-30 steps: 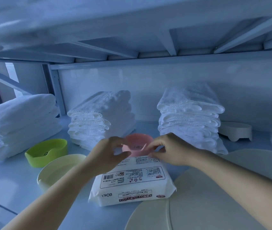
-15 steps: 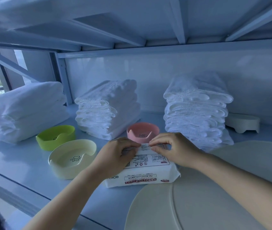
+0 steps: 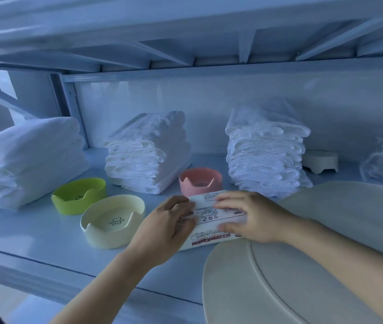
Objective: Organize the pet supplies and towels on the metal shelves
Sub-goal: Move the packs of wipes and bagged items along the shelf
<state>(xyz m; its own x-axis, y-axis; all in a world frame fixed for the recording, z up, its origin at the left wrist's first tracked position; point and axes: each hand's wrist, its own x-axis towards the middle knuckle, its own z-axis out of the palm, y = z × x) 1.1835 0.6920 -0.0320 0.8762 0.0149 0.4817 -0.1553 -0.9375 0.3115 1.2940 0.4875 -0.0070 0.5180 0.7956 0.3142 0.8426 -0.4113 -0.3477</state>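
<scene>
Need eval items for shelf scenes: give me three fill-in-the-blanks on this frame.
The bowl directly behind the wipes pack is ____.
The cream bowl has a ____ print inside.
The leftmost bowl is ____.
Missing: pink; paw; green.

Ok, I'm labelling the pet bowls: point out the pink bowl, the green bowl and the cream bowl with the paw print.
pink bowl (image 3: 200,178): head view, on its inside.
green bowl (image 3: 71,206): head view, on its front outer wall.
cream bowl with the paw print (image 3: 116,221): head view, on the paw print.
</scene>
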